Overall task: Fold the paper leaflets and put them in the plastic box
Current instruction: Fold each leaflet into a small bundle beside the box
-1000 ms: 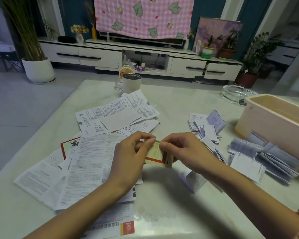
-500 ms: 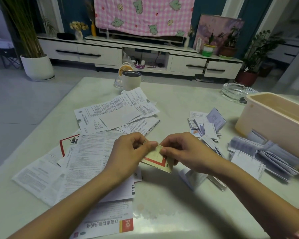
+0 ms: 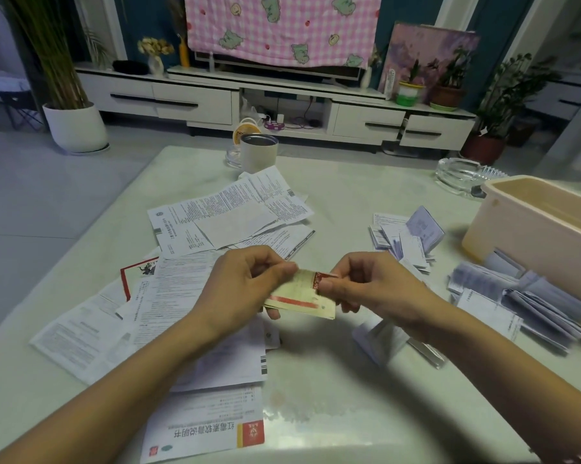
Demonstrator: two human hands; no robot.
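A small folded leaflet, cream with red bands, is held above the table centre. My left hand pinches its left side and my right hand pinches its top right corner. Unfolded white leaflets lie spread over the table's left half, one with a red block near the front edge. Folded leaflets are piled to the right, more beside the box. The pale pink plastic box stands open at the right edge.
A white mug stands at the table's far middle, with a round jar lid behind it. A glass ashtray sits at the far right, behind the box. A few folded papers lie under my right wrist.
The folded leaflet has been turned and tilted between my hands, its red-banded face now more towards me. My right hand's fingers have shifted to its top right corner. The view has moved slightly.
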